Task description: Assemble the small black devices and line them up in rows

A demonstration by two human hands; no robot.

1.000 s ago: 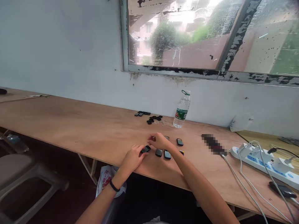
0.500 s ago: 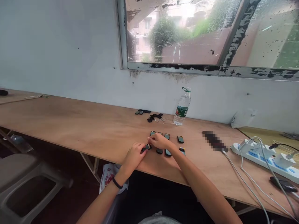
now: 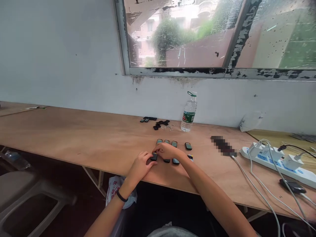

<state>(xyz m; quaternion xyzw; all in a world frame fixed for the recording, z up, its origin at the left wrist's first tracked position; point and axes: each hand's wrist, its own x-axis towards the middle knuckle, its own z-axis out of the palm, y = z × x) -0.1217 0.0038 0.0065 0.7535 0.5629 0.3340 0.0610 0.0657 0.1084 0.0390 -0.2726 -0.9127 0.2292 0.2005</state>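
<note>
Both forearms reach forward from the bottom edge and meet near the front of the table (image 3: 74, 131). The left hand (image 3: 141, 165), with a black wristband (image 3: 120, 196) on its wrist, lies palm down with its fingers curled narrow around a small black fob (image 3: 154, 157), which rests on the wood between the two hands. The right hand (image 3: 168, 151) comes in from the right, wrist low, its fingertips bunched close together and pressed on the far edge of the same fob.

Just right of the held one, more fobs (image 3: 175, 161) lie in a short row, partly under the right hand. A second row (image 3: 167, 142) lies just behind, with one (image 3: 188, 146) set a little apart to the right. The table is bare plywood and runs wide to the left. Further right lie a white power strip (image 3: 274, 160) and its trailing cables (image 3: 256, 194). Near the wall lie a loose pile (image 3: 160, 123) of dark parts and an upright bottle (image 3: 189, 112). Behind stand a white wall (image 3: 61, 65) and a window (image 3: 197, 33) with peeling paint and wet glass.

Under the table a plastic bag (image 3: 114, 189) and a grey chair (image 3: 29, 197) show only in part. A blurred patch (image 3: 223, 145) hides one item on the table. The pile's parts are too small to make out.
</note>
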